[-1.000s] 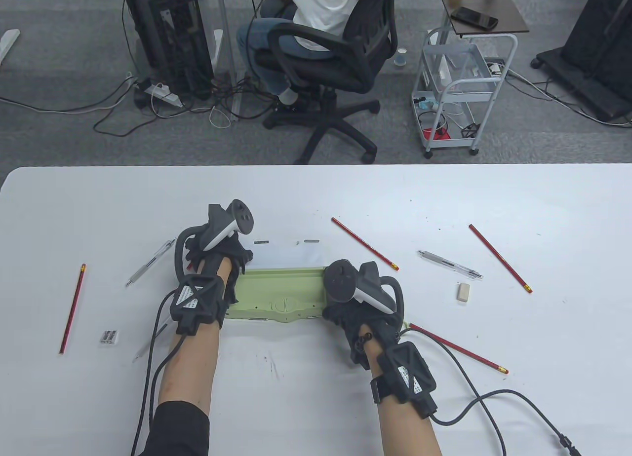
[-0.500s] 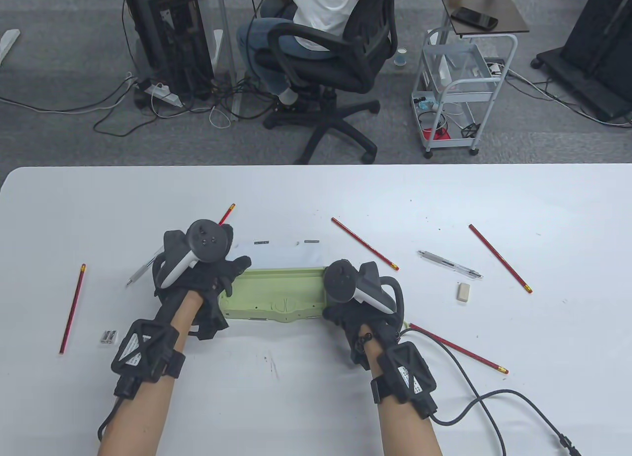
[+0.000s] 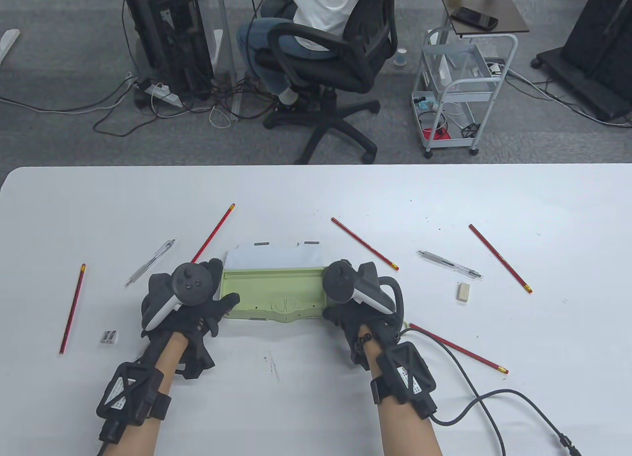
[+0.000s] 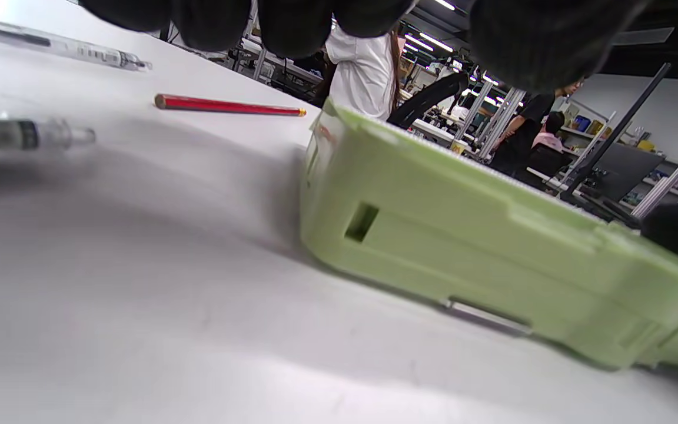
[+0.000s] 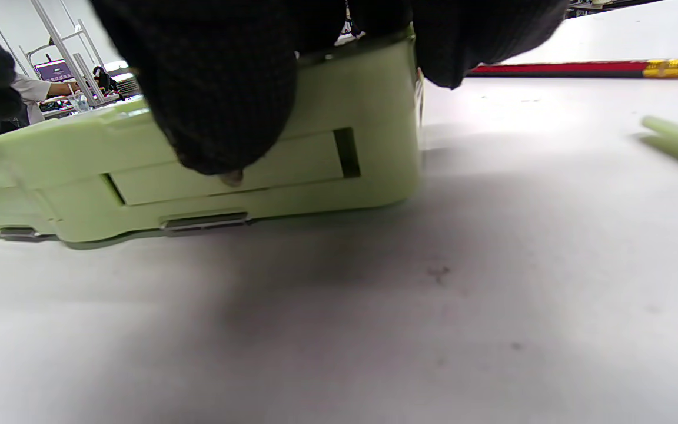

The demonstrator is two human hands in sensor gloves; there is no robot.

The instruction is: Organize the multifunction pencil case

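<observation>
A light green pencil case (image 3: 274, 293) lies at the table's middle front, with a white flap (image 3: 274, 255) spread out behind it. My right hand (image 3: 345, 303) grips its right end: in the right wrist view the thumb (image 5: 221, 118) presses on the case's near wall (image 5: 327, 159) and the fingers reach over the top. My left hand (image 3: 207, 298) sits at the case's left end, thumb (image 3: 229, 300) over the near-left corner. In the left wrist view its fingers (image 4: 292, 23) hang above the table and the case (image 4: 462, 235) without closing round it.
Red pencils lie around the case (image 3: 213, 233) (image 3: 365, 244) (image 3: 499, 257) (image 3: 458, 348) (image 3: 72, 309). Clear pens lie at left (image 3: 150, 261) and right (image 3: 449, 264). An eraser (image 3: 463, 291) sits right, a metal sharpener (image 3: 109, 336) front left. A black cable (image 3: 469, 401) trails from my right wrist.
My left hand drew back from the case's far-left corner to its near-left corner, uncovering a red pencil and the white flap. The right hand has stayed on the right end.
</observation>
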